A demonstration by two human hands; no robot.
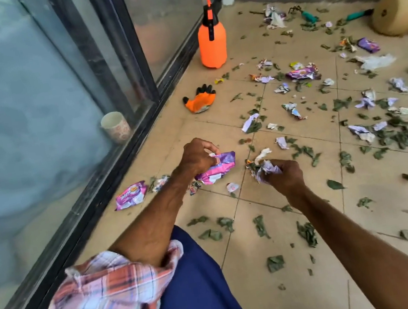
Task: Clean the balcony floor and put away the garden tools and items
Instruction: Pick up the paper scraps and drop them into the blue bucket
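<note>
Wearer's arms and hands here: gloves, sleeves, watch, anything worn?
No gloves: left hand and right hand are both bare, with no ring or watch visible. The left arm has a plaid sleeve, orange-red and pinkish-white with thin blue lines, rolled up near the elbow. The right forearm is bare to the frame edge; no sleeve shows.

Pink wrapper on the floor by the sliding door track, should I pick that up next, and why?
Probably yes: swing the left hand, which grips a purple wrapper, leftward to pinch up the pink wrapper too. It lies loose on the floor close to that hand, while the right hand is clenched round crumpled paper and leaves.
</note>
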